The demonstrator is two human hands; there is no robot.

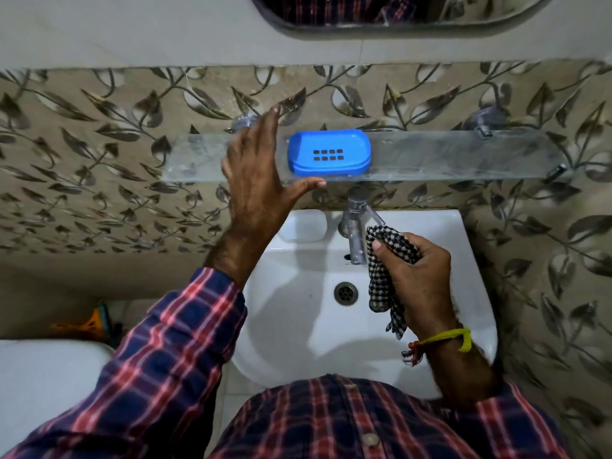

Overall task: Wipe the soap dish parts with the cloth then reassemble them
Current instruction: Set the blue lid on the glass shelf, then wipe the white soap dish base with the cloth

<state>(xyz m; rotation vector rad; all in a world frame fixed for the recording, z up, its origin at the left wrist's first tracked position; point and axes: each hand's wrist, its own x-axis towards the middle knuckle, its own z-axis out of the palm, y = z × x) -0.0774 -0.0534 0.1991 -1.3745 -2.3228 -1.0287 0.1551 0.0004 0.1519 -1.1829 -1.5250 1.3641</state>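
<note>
From the head view: the blue soap dish (329,156) sits on the glass shelf (447,157), long axis running left to right. The left hand (256,173) is spread wide just beside its left end, clearly the nearer one. The right hand (419,279) grips the checked cloth (385,260) nearer in, over the sink (298,326).

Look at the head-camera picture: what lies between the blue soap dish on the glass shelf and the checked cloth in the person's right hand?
In the head view, the chrome tap stands between the blue soap dish and the checked cloth held by the right hand.
</note>
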